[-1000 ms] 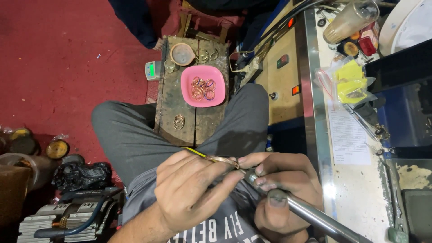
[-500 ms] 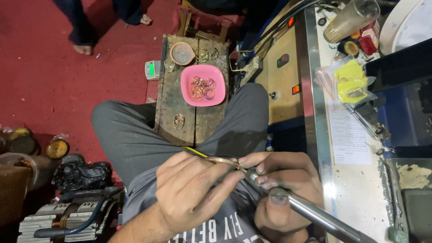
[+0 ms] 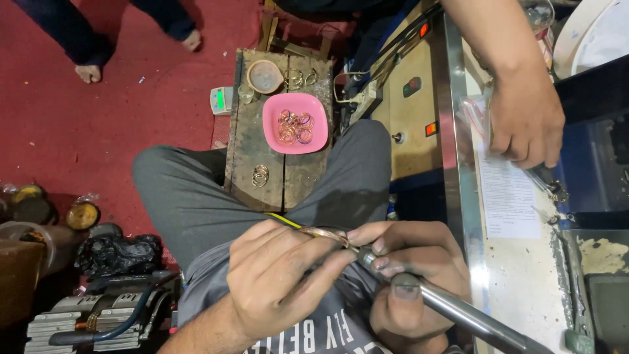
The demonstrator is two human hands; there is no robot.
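red carpet floor (image 3: pixel 98 124), worn wooden block (image 3: pixel 246 164) standing between the seated person's knees. just below the block, left hand (image 3: pixel 282 288) grips a thin tool with a yellow handle (image 3: pixel 283 219) against a gold bangle (image 3: pixel 325 234); right hand (image 3: pixel 406 275) wraps a steel mandrel (image 3: pixel 472 318) carrying the bangle. pink bowl (image 3: pixel 272 128) on the block holds gold rings; small round dish (image 3: pixel 264 77) above it, contents unclear. another person's hand (image 3: pixel 524 121) on the metal bench, right of the block

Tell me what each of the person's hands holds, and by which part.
The left hand pinches a thin gold ring by its near edge. The right hand wraps the front end of a metal handpiece.
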